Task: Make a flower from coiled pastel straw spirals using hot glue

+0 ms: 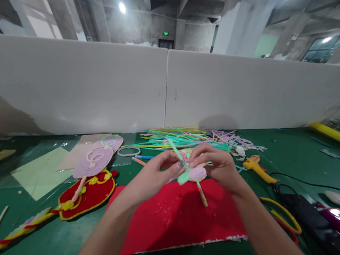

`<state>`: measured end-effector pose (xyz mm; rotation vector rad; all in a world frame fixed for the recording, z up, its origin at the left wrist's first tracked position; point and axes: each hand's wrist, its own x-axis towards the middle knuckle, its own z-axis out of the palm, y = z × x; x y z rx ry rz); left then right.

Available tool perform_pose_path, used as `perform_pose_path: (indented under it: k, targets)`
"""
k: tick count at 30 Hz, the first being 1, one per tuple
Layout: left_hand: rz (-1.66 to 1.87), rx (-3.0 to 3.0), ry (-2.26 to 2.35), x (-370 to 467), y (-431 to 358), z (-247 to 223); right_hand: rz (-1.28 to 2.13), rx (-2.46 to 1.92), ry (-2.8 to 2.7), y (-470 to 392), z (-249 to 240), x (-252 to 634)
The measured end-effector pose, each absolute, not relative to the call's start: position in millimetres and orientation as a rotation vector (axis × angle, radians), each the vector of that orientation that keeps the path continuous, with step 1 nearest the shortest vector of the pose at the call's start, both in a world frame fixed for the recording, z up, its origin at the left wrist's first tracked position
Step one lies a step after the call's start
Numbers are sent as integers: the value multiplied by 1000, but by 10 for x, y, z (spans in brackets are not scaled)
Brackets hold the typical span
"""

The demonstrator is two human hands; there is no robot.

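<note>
Above the red sheet [181, 221], both hands hold a small pipe-cleaner craft piece [198, 174] with rounded pink and pale green pads, a pinkish flower-like part and a speckled stem pointing down. My left hand [160, 172] pinches it from the left, thumb and fingers closed near a light green strip [175, 148] that slants up across the piece. On the other side, my right hand [217, 163] has its fingers closed at the top of the piece, hiding part of it. Which strand each fingertip presses cannot be made out.
Loose pipe cleaners [186, 136] lie in a pile behind the hands. A red fan-shaped craft [99, 196] with yellow trim and a lilac one [95, 159] lie left. Right are a yellow glue gun [258, 170], a black power strip [310, 213] and cables. A white partition [106, 85] stands behind.
</note>
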<state>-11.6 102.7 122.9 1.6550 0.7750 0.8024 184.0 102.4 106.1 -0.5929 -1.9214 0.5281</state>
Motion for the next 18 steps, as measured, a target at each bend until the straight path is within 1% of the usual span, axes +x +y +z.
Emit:
perform_pose_path:
  k: [6, 11, 13, 15, 18]
  targets:
    - [646, 1556, 617, -164, 1035, 1249, 586, -509, -1916, 986, 1100, 1876]
    - [605, 1469, 592, -154, 1053, 1216, 587, -539, -1960, 958, 1118, 1867]
    - [669, 1448, 659, -140, 1054, 1208, 575, -605, -1929, 976, 1107, 1864]
    - [809, 1474, 786, -125, 1048, 1220, 569, -695, -1812, 1011, 1092, 1872]
    - [1077, 1595, 1017, -106, 1034, 1266, 698, -858, -1591, 1058, 1080, 1903]
